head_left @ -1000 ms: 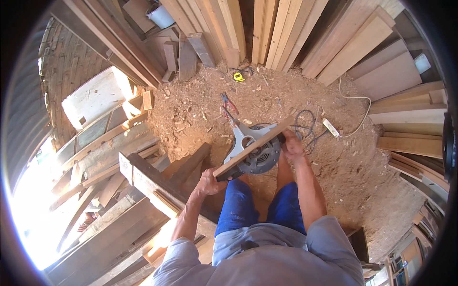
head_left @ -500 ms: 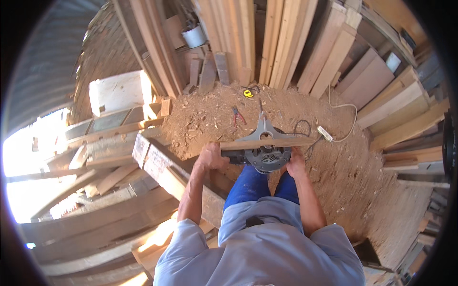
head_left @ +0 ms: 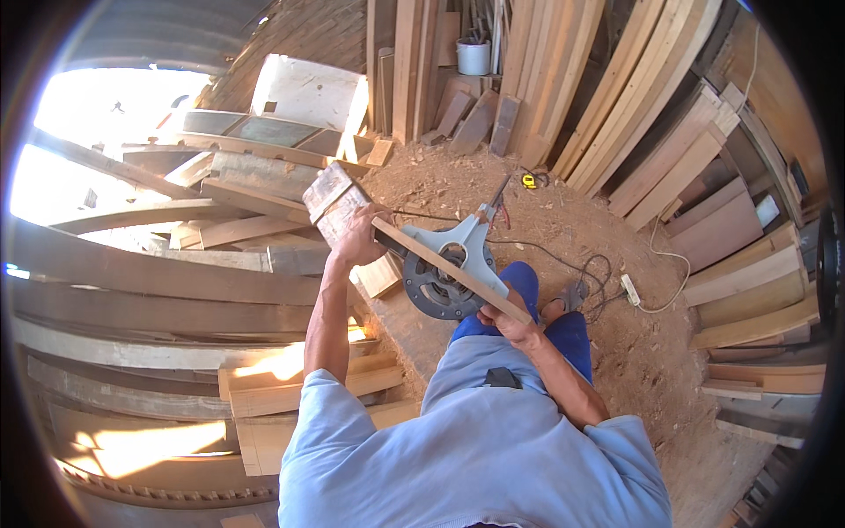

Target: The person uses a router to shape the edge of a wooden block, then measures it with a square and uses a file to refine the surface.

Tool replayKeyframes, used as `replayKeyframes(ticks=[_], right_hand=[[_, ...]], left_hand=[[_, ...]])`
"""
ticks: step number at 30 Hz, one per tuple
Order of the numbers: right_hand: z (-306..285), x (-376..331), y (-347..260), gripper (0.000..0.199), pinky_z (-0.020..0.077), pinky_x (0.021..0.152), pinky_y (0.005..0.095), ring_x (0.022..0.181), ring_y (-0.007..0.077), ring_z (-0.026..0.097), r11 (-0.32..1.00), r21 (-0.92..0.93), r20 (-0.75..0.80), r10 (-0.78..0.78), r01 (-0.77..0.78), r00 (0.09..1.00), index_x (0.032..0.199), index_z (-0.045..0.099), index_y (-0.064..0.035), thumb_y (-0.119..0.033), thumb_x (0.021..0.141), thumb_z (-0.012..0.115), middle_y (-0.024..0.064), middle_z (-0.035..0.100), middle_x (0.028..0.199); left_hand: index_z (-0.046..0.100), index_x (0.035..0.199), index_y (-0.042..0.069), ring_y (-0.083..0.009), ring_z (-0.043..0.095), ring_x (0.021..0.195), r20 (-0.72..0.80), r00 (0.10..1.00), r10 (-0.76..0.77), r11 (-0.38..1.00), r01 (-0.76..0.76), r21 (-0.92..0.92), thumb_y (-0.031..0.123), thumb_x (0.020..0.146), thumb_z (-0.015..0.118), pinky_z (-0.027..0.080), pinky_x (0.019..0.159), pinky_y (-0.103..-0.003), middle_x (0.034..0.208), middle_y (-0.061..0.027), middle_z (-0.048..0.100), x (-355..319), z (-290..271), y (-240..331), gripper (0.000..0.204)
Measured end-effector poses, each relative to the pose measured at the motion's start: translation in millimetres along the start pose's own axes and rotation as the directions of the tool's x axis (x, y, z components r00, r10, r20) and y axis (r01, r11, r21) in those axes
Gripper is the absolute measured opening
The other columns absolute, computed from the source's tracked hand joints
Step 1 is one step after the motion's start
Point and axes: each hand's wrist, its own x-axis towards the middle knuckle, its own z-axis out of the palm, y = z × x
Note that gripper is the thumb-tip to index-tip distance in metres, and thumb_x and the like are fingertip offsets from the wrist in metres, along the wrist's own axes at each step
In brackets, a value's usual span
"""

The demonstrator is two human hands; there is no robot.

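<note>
Head view: the grey-and-black power tool, a wooden strip lying across it, is held above the person's lap, between the two hands. The left hand is closed on its upper-left end and the right hand on its lower-right end, the hands well apart.

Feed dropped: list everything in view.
tool: 1, grey and black, centre
bar: 1, brown, across tool
beam: 1, pale, left of tool
planks: many, brown, left, top, right
panel: 1, white, upper left
pail: 1, white, top
tape measure: 1, yellow, upper centre
power strip: 1, white, right
cords: several, dark and white, right
shirt: 1, light blue, bottom
shorts: 1, blue, centre
foot: 1, centre right
left hand: 1, on bar's left end
right hand: 1, on bar's right end
</note>
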Motion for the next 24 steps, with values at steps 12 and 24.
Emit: replayKeyframes(ticks=[12,24], right_hand=[[16.6,5.7,41.3,0.056,0.0511,0.089,0.0448,0.102,0.0431,0.064,0.567,-0.769,0.339,-0.031,0.296,0.940,0.131,0.048,0.0008,-0.025,0.088,0.075,0.0238,0.062,0.111],[72.9,-2.8,42.5,0.036,0.0540,0.079,0.0502,0.091,0.0472,0.066,0.341,-0.862,0.444,0.153,0.375,0.883,0.106,0.064,0.0022,-0.024,0.083,0.069,0.0288,0.068,0.094]], left_hand=[[0.071,0.102,0.016,-0.0373,0.047,0.136,0.046,0.993,-0.113,0.993,0.115,-0.042,0.008,0.068,0.076,0.035,0.113,-0.049,0.142,-0.0126,0.054,-64.2,25.9,-37.2,0.035],[0.066,0.124,0.013,-0.0365,0.056,0.126,-0.143,0.977,-0.160,0.941,0.107,-0.322,0.001,0.088,0.068,0.046,0.103,-0.042,0.129,-0.0186,0.063,-60.6,47.8,-3.4,0.037]])
